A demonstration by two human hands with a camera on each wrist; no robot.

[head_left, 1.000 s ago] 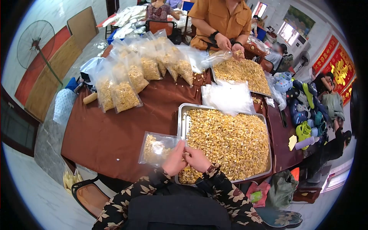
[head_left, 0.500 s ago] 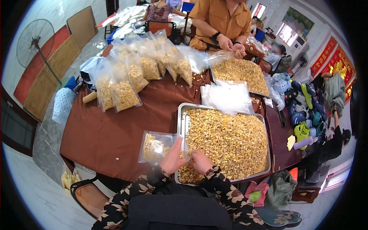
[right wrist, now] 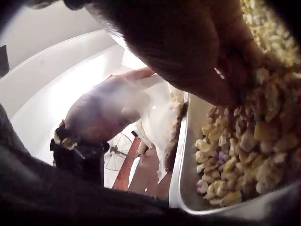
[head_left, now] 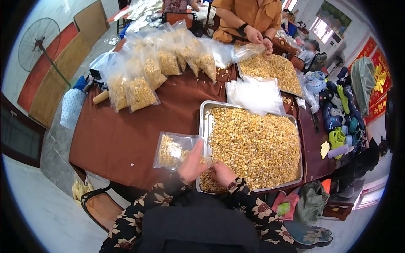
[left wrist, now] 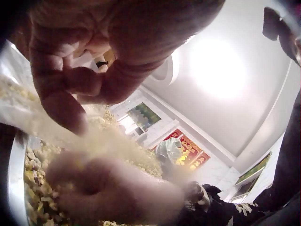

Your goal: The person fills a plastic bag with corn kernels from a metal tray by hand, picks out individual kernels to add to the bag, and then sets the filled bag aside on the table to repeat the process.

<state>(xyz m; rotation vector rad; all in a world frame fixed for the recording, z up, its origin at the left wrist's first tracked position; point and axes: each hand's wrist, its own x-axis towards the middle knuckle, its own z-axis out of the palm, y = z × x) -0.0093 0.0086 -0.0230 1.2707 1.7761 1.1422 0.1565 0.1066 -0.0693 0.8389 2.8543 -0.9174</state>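
Observation:
A clear plastic bag (head_left: 171,151) with some corn kernels inside lies at the left side of a metal tray (head_left: 203,110). My left hand (head_left: 193,164) grips the bag's near right edge, its thumb pointing up and forward. In the left wrist view the fingers (left wrist: 66,110) are curled at the plastic. My right hand (head_left: 222,173) is bent beside it at the bag's edge, over the heaped corn kernels (head_left: 255,147). The right hand (left wrist: 113,188) is blurred in the left wrist view, and I cannot tell what its fingertips hold. The right wrist view shows it above the kernels (right wrist: 230,165).
Several filled bags (head_left: 141,93) stand at the back left. A stack of flat bags (head_left: 255,96) overlaps the tray's far edge. Across the table a person (head_left: 247,19) handles a bag above a second kernel tray (head_left: 272,74). Clogs (head_left: 337,137) lie to the right.
My hands were together at the bag's edge; the right has drawn slightly away to the right. The head view has tilted down, and the bag has stayed nearly in place.

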